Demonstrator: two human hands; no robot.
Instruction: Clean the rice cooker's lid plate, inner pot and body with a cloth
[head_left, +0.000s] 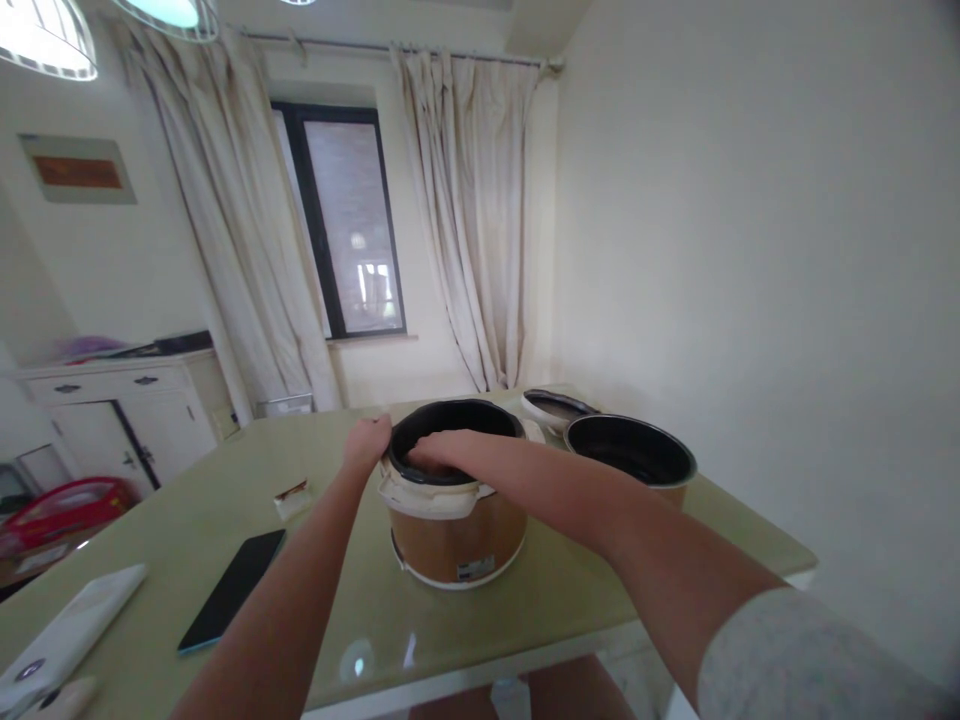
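Note:
On the table in front of me stands an electric cooker (459,535), its body brown with a white upper collar and base, its top uncovered and its inside black. My left hand (369,440) grips the left side of its rim, thumb over the edge. Inside the opening is my right hand (442,450), reaching down from the right with the forearm across the rim. The fingers of that hand are mostly hidden, so anything in them cannot be seen. Just right of the cooker is a round pot (634,450) with a dark inside, partly covered by my right arm.
Behind the pot lies a white and dark lid (556,408). On the left of the table (352,640) are a black tablet (234,590), a small white packet (292,498) and a white device (71,635). A wall runs along the right.

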